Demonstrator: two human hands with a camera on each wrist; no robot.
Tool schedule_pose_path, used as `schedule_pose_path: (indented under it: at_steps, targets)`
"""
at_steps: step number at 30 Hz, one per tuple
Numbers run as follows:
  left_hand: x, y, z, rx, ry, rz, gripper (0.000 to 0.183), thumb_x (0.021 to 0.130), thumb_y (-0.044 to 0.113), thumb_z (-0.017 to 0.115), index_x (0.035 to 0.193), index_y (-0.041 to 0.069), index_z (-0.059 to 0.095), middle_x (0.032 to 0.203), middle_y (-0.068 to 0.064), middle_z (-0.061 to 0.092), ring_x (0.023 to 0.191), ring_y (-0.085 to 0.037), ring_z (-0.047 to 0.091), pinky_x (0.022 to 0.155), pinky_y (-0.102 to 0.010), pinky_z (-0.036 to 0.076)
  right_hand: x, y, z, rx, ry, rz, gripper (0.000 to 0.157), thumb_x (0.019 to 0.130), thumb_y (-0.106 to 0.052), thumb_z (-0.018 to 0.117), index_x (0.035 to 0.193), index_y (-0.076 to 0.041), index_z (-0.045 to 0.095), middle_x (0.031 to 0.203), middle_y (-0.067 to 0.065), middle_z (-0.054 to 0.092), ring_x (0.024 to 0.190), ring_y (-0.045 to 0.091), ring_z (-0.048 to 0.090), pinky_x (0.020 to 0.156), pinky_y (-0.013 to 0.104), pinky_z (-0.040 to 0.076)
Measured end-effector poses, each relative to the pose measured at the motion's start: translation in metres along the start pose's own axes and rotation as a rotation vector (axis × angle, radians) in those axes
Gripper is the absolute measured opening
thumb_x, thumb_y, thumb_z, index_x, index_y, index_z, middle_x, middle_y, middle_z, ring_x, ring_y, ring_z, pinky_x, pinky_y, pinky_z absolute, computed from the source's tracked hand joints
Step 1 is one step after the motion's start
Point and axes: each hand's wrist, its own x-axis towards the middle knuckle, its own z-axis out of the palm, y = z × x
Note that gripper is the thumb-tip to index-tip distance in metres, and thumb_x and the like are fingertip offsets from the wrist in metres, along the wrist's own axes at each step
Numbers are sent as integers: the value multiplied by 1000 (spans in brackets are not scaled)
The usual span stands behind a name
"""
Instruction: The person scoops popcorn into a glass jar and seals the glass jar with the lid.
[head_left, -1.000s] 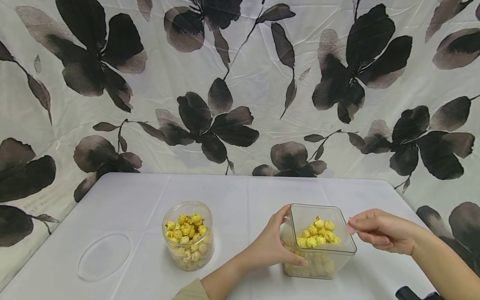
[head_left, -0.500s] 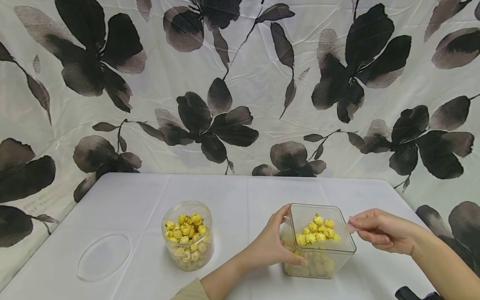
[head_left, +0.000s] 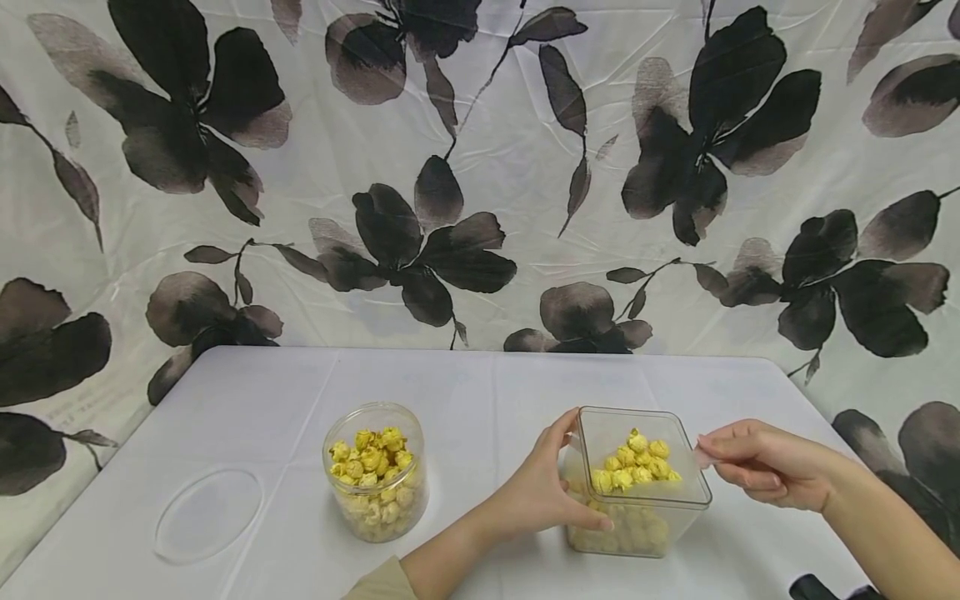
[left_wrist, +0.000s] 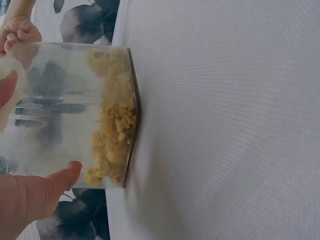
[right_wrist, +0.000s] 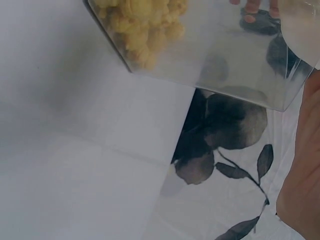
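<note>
My left hand [head_left: 542, 492] grips a clear square plastic container [head_left: 645, 525], its thumb along the near side and its fingers on the left side. Yellow popcorn [head_left: 633, 467] fills the lower part of this container. At the right rim, my right hand [head_left: 772, 462] pinches a small pale translucent piece [head_left: 703, 457]; I cannot tell what it is. A rounded pale shape [right_wrist: 302, 30] shows near the hand in the right wrist view. From the left wrist view, the left thumb [left_wrist: 65, 180] presses the container's wall just above the popcorn level.
A round clear jar [head_left: 390, 521] of popcorn stands left of the hands. Farther left lies a round translucent lid [head_left: 210, 514] on the white table [head_left: 450, 392]. A black object [head_left: 817, 587] shows at the bottom right. A floral cloth [head_left: 480, 167] hangs behind.
</note>
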Motion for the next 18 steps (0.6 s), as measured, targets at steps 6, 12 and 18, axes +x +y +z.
schedule_pose_path:
  at_steps: [6, 12, 18]
  targets:
    - [0, -1, 0, -3, -5, -1, 111, 63, 15, 87, 147, 32, 15, 144, 3, 24, 134, -21, 23, 92, -39, 45, -1, 1, -1, 6, 27, 5, 33, 101, -15, 38, 101, -6, 69, 65, -10, 54, 47, 0, 33, 45, 8, 37]
    - [0, -1, 0, -3, -7, 0, 111, 63, 15, 87, 147, 33, 15, 143, 4, 24, 134, -21, 23, 91, -38, 45, -1, 1, -2, 30, 21, 2, 32, 101, -15, 39, 102, -6, 70, 65, -10, 54, 47, 0, 32, 45, 8, 37]
    - [0, -1, 0, -3, -6, 6, 112, 63, 15, 87, 147, 33, 15, 142, 4, 25, 133, -20, 23, 91, -36, 45, -2, 2, -4, 54, 13, -11, 32, 101, -14, 38, 102, -6, 69, 65, -10, 55, 47, 2, 29, 45, 8, 37]
